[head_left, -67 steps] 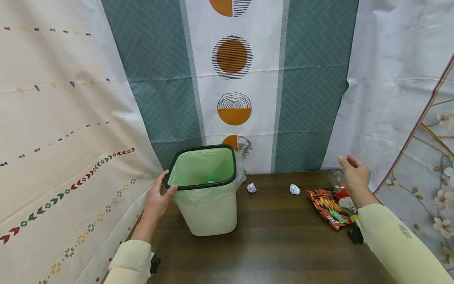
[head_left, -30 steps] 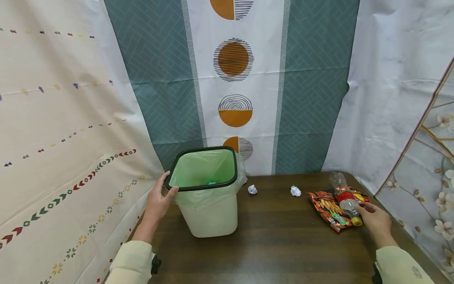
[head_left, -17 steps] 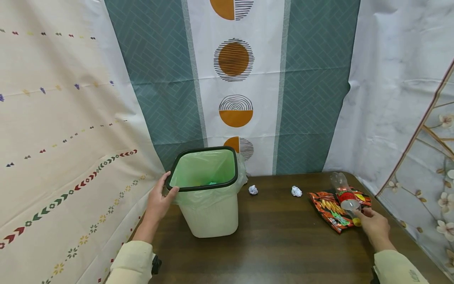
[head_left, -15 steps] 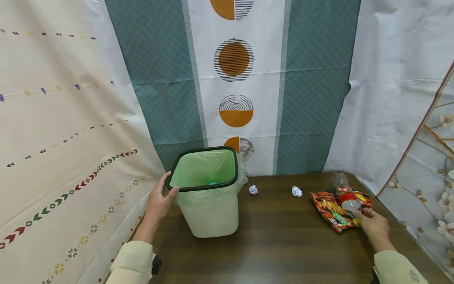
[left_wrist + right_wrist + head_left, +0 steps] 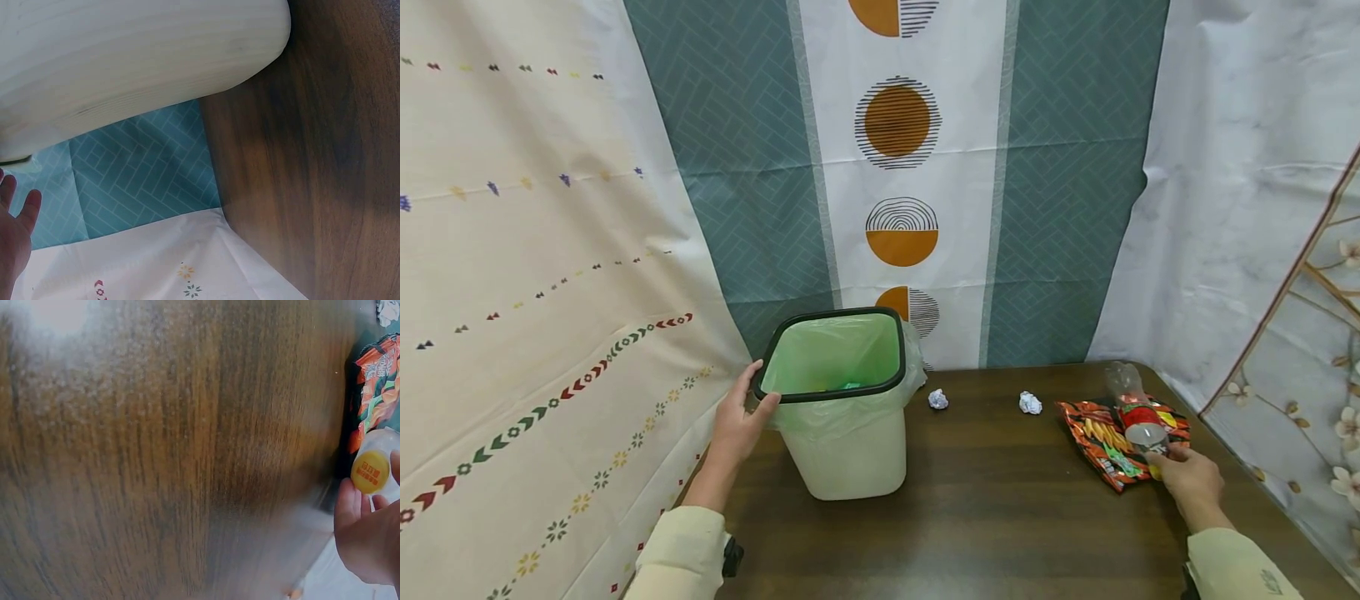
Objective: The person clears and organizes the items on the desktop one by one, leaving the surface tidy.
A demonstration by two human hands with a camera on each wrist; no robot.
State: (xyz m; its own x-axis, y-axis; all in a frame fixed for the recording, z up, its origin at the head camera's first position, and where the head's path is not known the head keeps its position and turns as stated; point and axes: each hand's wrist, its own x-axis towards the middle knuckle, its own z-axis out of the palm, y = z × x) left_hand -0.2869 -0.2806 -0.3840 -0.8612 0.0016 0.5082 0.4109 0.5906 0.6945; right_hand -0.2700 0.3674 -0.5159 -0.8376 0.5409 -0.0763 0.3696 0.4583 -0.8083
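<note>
My left hand (image 5: 737,425) rests at the near-left corner of a pale waste bin (image 5: 850,458), thumb and fingers spread against its black rim. A light green liner bag (image 5: 820,350) hangs over the bin's sides, and a few bits of litter show inside. On the right, my right hand (image 5: 1191,483) holds a clear plastic bottle (image 5: 1142,417) with a red label by its neck. The bottle's yellow cap (image 5: 370,471) faces the right wrist camera, beside my fingers. Beneath the bottle lies an orange and black snack packet (image 5: 1101,442), partly hidden by it.
Two crumpled paper balls lie on the dark wooden table (image 5: 985,517): one paper ball (image 5: 937,399) close to the bin, another paper ball (image 5: 1030,403) nearer the packet. Patterned cloths hang behind and at both sides, with a pale cloth (image 5: 625,400) close by my left arm.
My right hand has come down from above the bottle's far end and taken hold of its neck. The bottle's neck end looks slightly raised now. My left hand stays at the bin.
</note>
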